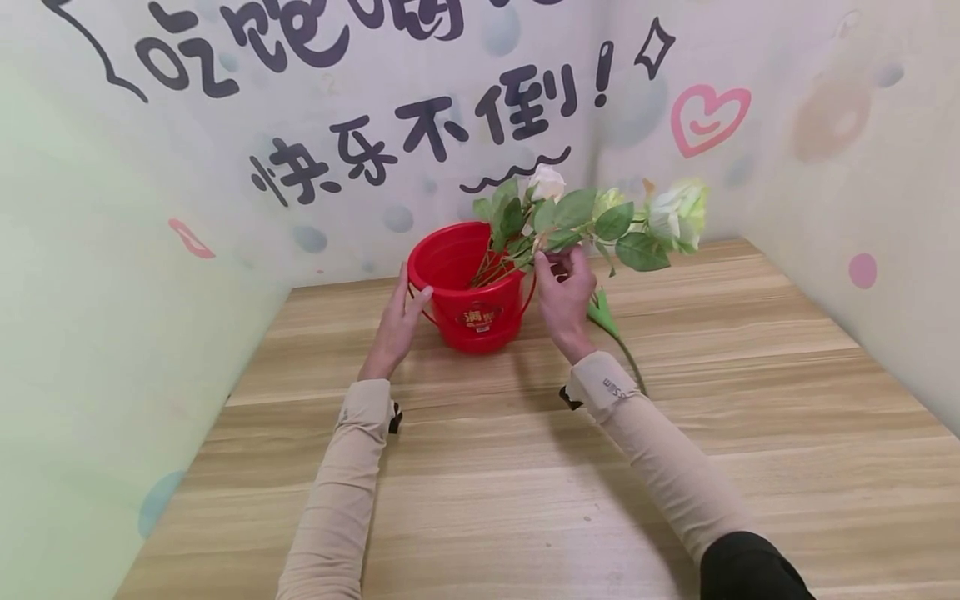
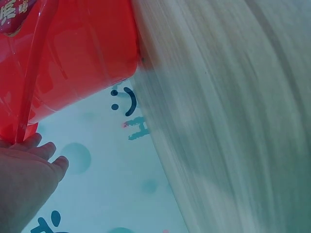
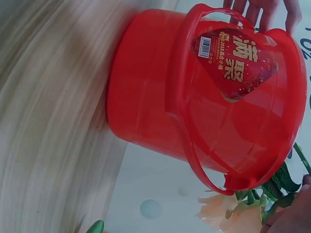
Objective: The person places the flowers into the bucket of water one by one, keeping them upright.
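A red bucket (image 1: 480, 321) stands upright at the back of the table, its thin handle hanging down in front. My left hand (image 1: 393, 325) rests against its left rim, fingers extended along the side and thumb toward the front. Artificial roses slant out over the bucket's right rim, stems inside: a white rose (image 1: 546, 182) and a pale green-white rose (image 1: 678, 215) leaning far right. My right hand (image 1: 566, 296) pinches their stems just beyond the right rim. A peach-coloured flower (image 3: 233, 213) shows beyond the bucket in the right wrist view, beside my right hand (image 3: 291, 213).
A green flower stem (image 1: 633, 362) with a green head (image 1: 600, 312) lies on the wooden table (image 1: 480, 500), right of the bucket and partly behind my right hand. Printed walls (image 1: 360, 242) enclose the table at the back and both sides.
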The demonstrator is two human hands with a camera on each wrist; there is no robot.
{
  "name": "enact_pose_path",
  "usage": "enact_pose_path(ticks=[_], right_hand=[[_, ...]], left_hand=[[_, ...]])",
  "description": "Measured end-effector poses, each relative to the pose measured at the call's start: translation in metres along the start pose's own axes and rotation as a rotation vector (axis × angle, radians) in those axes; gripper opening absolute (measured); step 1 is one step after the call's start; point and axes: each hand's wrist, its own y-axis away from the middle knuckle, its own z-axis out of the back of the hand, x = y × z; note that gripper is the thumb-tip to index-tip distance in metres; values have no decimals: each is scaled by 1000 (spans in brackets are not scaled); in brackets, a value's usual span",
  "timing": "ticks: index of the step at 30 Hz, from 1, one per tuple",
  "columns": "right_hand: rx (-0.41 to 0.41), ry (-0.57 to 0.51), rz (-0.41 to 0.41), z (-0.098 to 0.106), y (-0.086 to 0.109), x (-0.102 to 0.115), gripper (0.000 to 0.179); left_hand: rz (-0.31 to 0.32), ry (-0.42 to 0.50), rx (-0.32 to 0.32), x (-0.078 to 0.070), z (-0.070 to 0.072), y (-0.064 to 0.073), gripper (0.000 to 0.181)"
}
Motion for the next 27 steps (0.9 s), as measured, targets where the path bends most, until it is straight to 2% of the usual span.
enact_pose_path(ticks=[19, 27], right_hand=[[34, 3, -56, -8, 3, -3, 8], [57, 19, -61, -11, 2, -3, 10]], left_hand=[[-32, -20, -7, 1, 0, -1, 80], [-27, -14, -7, 2, 0, -2, 78]])
